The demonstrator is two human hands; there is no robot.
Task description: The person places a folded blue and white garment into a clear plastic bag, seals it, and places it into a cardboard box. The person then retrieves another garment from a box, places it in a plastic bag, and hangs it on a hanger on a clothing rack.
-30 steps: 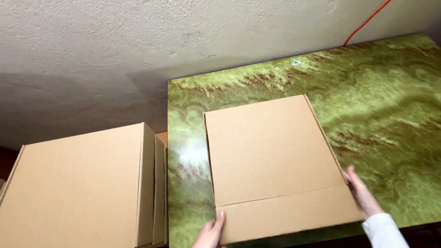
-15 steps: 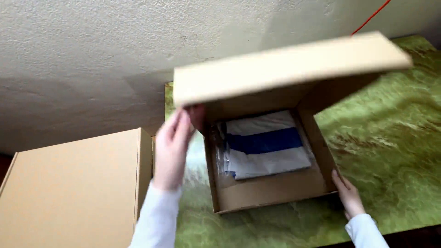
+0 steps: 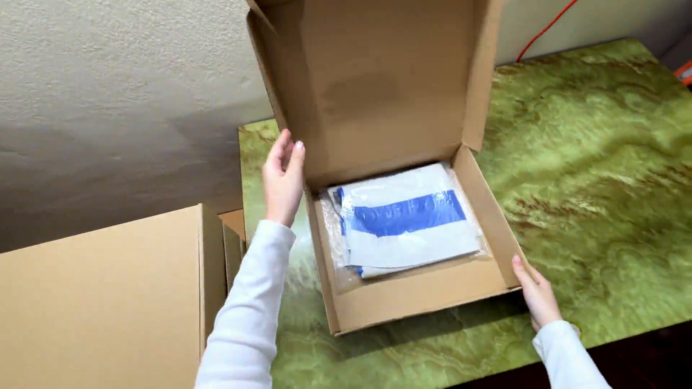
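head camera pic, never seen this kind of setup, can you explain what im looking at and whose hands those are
There is no machine here. The picture comes from a camera worn on a person's head, looking down at their own two bare hands in white sleeves.

On a green marbled table sits a flat cardboard box with its lid standing open. Inside lies a folded white and blue plastic bag on clear wrapping.

The left hand rests flat against the lid's left edge, near the hinge. The right hand touches the box's front right corner. Neither hand grips anything.

At the lower left, beside the table, are more closed cardboard boxes. A textured wall stands behind, and an orange cable runs down it.
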